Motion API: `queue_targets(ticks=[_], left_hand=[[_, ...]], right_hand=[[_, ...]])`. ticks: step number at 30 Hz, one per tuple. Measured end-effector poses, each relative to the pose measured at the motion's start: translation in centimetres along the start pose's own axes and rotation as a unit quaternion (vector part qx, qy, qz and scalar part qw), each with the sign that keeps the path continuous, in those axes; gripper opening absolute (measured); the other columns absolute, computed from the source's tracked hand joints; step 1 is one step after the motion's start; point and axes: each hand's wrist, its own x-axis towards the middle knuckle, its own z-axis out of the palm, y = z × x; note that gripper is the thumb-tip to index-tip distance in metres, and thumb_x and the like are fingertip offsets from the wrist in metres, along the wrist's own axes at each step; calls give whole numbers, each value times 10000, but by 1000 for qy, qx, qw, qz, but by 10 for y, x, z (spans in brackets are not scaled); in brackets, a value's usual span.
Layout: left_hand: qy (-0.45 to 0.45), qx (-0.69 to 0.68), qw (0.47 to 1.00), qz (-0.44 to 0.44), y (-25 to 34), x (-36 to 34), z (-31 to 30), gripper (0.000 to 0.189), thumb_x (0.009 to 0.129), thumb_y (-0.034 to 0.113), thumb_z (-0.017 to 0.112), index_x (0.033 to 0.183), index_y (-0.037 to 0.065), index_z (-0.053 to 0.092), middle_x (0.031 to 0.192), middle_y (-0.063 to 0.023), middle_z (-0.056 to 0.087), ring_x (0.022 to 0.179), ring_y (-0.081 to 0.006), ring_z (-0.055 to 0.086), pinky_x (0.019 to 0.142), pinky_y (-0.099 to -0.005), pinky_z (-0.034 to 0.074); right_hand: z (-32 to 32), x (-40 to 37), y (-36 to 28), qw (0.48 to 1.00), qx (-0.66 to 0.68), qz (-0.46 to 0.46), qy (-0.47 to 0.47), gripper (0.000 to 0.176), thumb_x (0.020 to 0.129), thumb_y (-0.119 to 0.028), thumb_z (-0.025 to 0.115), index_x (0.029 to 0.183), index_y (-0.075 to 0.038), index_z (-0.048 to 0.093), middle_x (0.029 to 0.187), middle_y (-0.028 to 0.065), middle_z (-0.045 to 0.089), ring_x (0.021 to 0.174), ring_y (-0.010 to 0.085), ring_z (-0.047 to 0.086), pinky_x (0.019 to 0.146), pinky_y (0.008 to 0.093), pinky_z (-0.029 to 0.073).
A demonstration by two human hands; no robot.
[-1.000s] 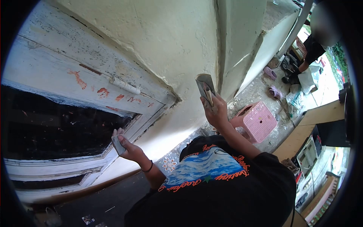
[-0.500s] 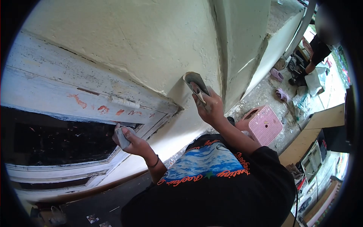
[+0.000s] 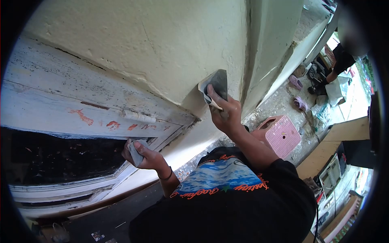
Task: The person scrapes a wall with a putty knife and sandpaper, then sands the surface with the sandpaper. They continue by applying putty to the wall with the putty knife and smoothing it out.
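My right hand (image 3: pixel 227 115) is closed around a folded piece of sandpaper (image 3: pixel 219 84), dark grey outside with a paler inner side. It is held up against or just in front of the cream wall (image 3: pixel 178 52); contact is hard to make out. Lower left, my left hand (image 3: pixel 148 157) pinches a smaller grey folded piece of sandpaper (image 3: pixel 138 150) between thumb and fingers. That hand is at the corner of the dark opening (image 3: pixel 65 156) in the white-painted frame (image 3: pixel 97 121). Its fingertips are partly hidden behind the piece.
A white bolt-like fitting (image 3: pixel 138 116) and orange marks (image 3: pixel 83 116) are on the frame. A pink stool (image 3: pixel 281 135) stands on the speckled floor to the right, with pink clogs (image 3: pixel 300 103) beyond. Another person (image 3: pixel 344 56) is at the upper right, near cardboard (image 3: pixel 320 156).
The sandpaper in my right hand has turned and now shows a broad dark face, with the thumb laid along it. My left hand has shifted slightly; the view has moved a little.
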Motion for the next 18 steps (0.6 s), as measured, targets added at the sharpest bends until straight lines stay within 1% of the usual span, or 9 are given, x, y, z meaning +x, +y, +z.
queue_targets(ticks=[3,5,7,9,11,12,15,16,18], left_hand=[[23,0,1000,20,0,-1,2,375,898,294,507,942,-77,549,911,-141,496,818,-248,523,710,-360,432],[44,-6,999,22,3,-3,9,379,897,298,507,934,-78,545,904,-136,492,811,-243,519,700,-355,431],[60,-23,998,-16,5,-5,11,377,898,293,500,934,-80,541,896,-132,484,812,-238,513,694,-352,428],[51,-26,998,-27,5,-5,8,367,904,279,480,935,-83,531,898,-139,477,810,-239,506,693,-351,430],[35,-26,999,-1,6,-4,7,368,911,278,464,944,-83,527,897,-143,477,804,-242,505,686,-358,430],[22,-11,1000,1,3,-6,3,334,903,232,477,1001,-81,537,908,-115,489,844,-219,532,714,-335,460],[23,-10,1000,8,1,-5,3,331,901,228,479,1006,-80,536,902,-115,490,837,-220,534,707,-332,459],[31,1,1000,5,5,-4,5,387,911,300,467,931,-82,525,860,-143,478,785,-251,508,673,-363,429],[33,21,999,7,3,-5,5,391,911,307,468,917,-79,529,858,-140,477,775,-248,512,659,-360,431]], right_hand=[[-10,27,-18,1000,19,23,4,472,692,73,586,1146,-55,585,924,210,619,801,321,639,682,297,492],[-16,33,-19,1000,-7,11,-5,450,707,66,582,1143,-45,583,878,203,619,748,310,638,648,294,488],[-12,27,-7,999,-9,-8,30,619,599,-1,634,1189,-177,568,792,136,602,627,300,598,571,347,491],[-2,-3,10,1000,-11,-7,20,612,607,16,615,1190,-164,566,886,154,624,719,321,624,624,349,511],[4,-2,13,998,-13,-46,52,595,619,12,616,1190,-148,565,870,147,626,725,321,626,629,349,511],[7,10,5,998,18,-24,63,571,635,19,618,1184,-132,566,870,155,626,731,319,629,626,339,511],[-11,47,-27,999,26,15,34,557,645,41,609,1175,-124,570,880,167,625,745,316,636,631,332,513],[-12,49,-26,999,32,-5,42,546,653,38,611,1176,-113,568,862,170,621,703,316,632,596,325,505],[-6,31,-13,998,32,-18,45,544,656,24,615,1181,-112,564,844,165,618,672,315,624,575,324,496]])
